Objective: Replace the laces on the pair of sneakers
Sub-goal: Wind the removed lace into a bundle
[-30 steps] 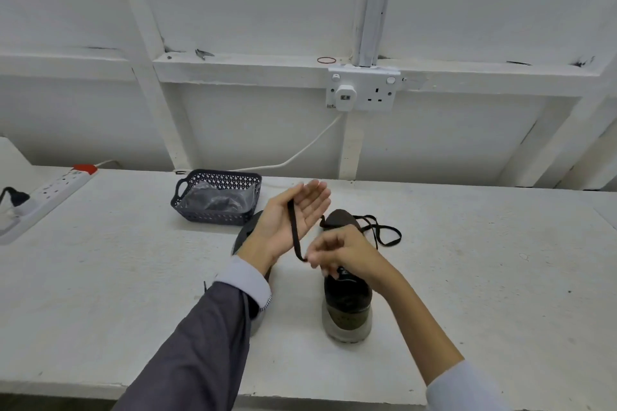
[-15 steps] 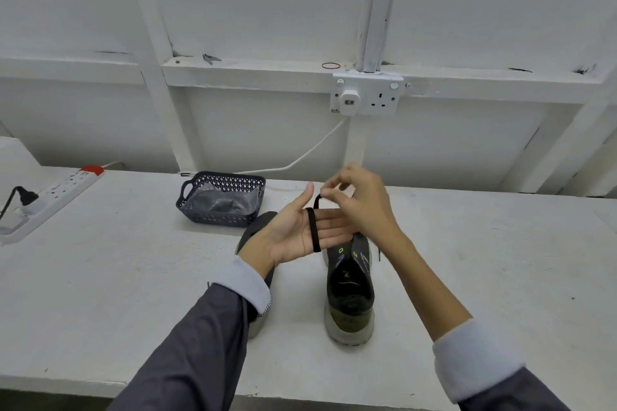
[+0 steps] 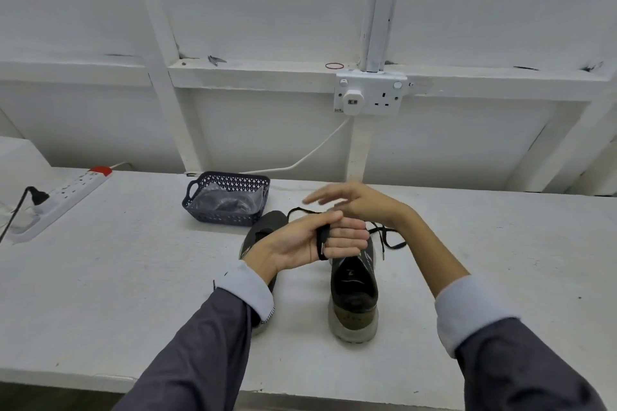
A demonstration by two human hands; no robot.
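White table (image 3: 133, 294); black lace (image 3: 322, 238) wound round clasping left grip (image 3: 300, 243); right grip (image 3: 364, 207) released.

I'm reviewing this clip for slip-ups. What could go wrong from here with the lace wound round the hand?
1. The lace is wound round the fingers of the left hand, with the thumb seemingly pinning it; if the thumb lifts, the loops could slip off.
2. Its loose end lies beside the right shoe toe and could snag there when pulled.
3. The right hand is blurred; its grip on the lace cannot be told, so slack may tangle.
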